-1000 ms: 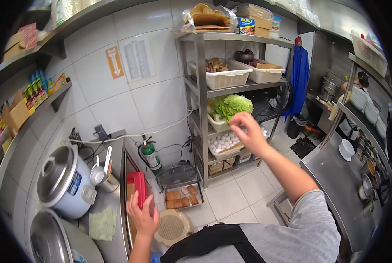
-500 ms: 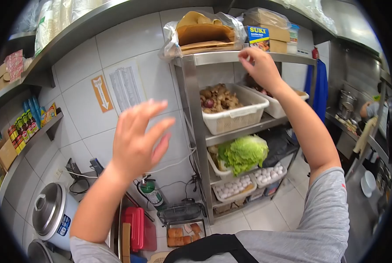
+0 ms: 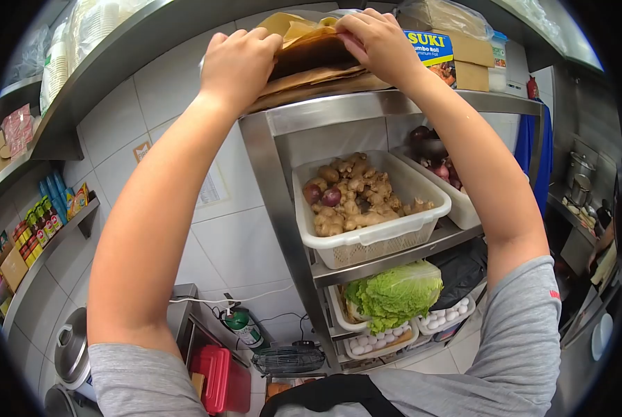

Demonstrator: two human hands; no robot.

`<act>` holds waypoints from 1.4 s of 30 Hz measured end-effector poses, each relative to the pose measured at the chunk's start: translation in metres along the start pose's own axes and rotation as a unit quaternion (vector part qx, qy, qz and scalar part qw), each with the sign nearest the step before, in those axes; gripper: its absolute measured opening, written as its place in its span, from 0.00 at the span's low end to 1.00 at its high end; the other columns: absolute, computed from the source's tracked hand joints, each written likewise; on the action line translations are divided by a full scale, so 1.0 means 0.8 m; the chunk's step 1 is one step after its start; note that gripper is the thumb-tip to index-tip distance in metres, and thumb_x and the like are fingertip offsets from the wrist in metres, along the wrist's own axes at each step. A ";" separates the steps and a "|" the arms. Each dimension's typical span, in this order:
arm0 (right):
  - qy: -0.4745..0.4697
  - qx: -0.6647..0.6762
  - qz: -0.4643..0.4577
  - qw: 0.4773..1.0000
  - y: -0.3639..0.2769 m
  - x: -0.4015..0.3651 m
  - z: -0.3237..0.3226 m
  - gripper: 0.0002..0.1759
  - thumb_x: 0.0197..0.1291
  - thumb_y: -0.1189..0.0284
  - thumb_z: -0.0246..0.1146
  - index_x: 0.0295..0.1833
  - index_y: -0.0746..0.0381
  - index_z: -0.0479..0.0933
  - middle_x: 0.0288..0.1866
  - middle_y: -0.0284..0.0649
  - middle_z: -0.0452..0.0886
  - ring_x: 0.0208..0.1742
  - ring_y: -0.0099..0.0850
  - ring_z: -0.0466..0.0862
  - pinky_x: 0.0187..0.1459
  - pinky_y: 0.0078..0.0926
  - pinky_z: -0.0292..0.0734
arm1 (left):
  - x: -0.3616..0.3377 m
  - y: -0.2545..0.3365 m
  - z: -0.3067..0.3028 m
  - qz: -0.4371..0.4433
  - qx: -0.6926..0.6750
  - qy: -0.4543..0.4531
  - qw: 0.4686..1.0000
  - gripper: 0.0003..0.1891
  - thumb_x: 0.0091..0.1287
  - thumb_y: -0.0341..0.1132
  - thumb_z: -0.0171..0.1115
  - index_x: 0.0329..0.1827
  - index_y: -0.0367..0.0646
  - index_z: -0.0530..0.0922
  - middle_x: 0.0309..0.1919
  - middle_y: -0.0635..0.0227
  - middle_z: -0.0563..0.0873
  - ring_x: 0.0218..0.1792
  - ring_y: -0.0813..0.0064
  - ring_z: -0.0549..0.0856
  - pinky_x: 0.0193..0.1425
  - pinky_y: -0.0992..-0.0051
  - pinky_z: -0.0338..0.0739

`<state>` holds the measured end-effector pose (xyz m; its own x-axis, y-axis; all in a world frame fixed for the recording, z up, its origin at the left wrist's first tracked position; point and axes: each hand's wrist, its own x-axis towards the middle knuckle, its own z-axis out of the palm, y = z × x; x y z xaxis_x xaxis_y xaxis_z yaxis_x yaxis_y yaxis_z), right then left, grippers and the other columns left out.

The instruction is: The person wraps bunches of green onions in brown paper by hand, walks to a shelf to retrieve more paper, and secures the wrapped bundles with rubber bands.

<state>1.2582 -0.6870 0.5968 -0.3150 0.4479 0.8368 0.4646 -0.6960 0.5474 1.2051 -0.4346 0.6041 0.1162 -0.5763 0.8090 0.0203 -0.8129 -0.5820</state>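
Note:
Both my hands are up at the top shelf, at a stack of brown paper bags (image 3: 314,78) whose mouth gapes towards me. My left hand (image 3: 240,64) has its fingers curled over the left edge of the paper. On the right side of the mouth, my right hand (image 3: 375,43) grips the rim between thumb and fingers. The tips of some fingers are hidden behind the paper. A blue and yellow aluminum foil box (image 3: 430,50) stands just right of my right hand.
Below, the metal rack (image 3: 387,104) holds a white basket (image 3: 373,240) of ginger and onions, leafy lettuce (image 3: 398,295) and trays of eggs (image 3: 377,344). A fire extinguisher (image 3: 245,326) and red container (image 3: 221,379) stand lower left. A wall shelf (image 3: 68,226) carries bottles.
My hands have risen from open air to the paper bags and closed on them. The view has moved nearer to the rack.

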 end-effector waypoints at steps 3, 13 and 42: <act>-0.034 0.046 0.043 0.997 0.001 -0.006 -0.013 0.12 0.66 0.63 0.65 0.48 0.60 0.79 0.48 0.42 0.84 0.50 0.44 0.83 0.56 0.48 0.72 | 0.002 -0.010 0.010 0.034 -0.002 0.038 0.999 0.05 0.70 0.39 0.62 0.44 0.52 0.82 0.38 0.71 0.85 0.40 0.64 0.87 0.51 0.66 0.79; -0.105 -0.100 0.068 0.987 0.007 -0.023 -0.054 0.16 0.57 0.65 0.69 0.51 0.57 0.82 0.52 0.41 0.78 0.55 0.45 0.77 0.56 0.45 0.75 | -0.010 -0.033 0.011 0.162 -0.041 0.239 0.956 0.07 0.64 0.28 0.65 0.43 0.49 0.82 0.43 0.74 0.85 0.39 0.66 0.85 0.40 0.67 0.80; -0.095 -0.130 -0.127 0.979 -0.012 -0.001 -0.051 0.10 0.62 0.64 0.66 0.42 0.59 0.79 0.34 0.45 0.83 0.41 0.46 0.86 0.42 0.42 0.81 | 0.022 -0.014 -0.049 0.109 0.021 0.274 0.955 0.09 0.62 0.34 0.67 0.46 0.52 0.86 0.50 0.70 0.85 0.49 0.61 0.84 0.52 0.64 0.77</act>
<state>1.2201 -0.7039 0.5902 -0.2226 0.7034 0.6750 0.1567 -0.6576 0.7369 1.1680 -0.4385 0.6281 -0.4142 -0.6986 0.5835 0.0968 -0.6712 -0.7349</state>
